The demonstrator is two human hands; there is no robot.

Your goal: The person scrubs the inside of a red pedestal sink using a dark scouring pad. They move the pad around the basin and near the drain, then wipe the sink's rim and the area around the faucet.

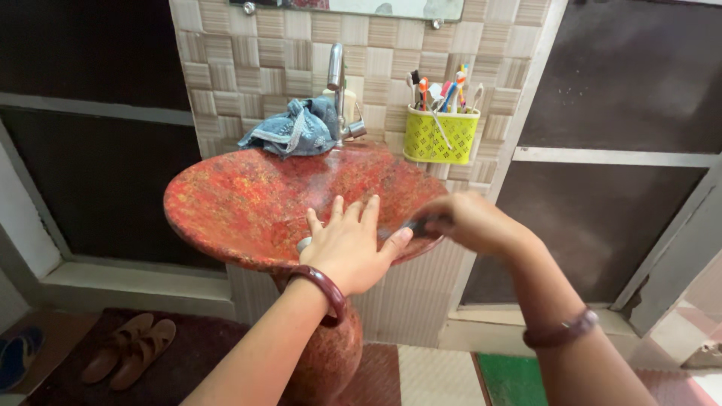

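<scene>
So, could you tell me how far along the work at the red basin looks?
Done: nothing shows as finished; no water runs from the tap. In hand: the left hand lies flat on the red basin near its front rim, while the right hand grips a dark, blurred object there. Left: the blue cloth still sits bunched on the back rim.

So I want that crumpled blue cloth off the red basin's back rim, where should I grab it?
Pinch the raised bunched folds at the top of the crumpled blue cloth, coming from above and the front-left. It lies heaped on the red speckled basin rim, close against the metal tap on its right, so that side looks cramped.
</scene>
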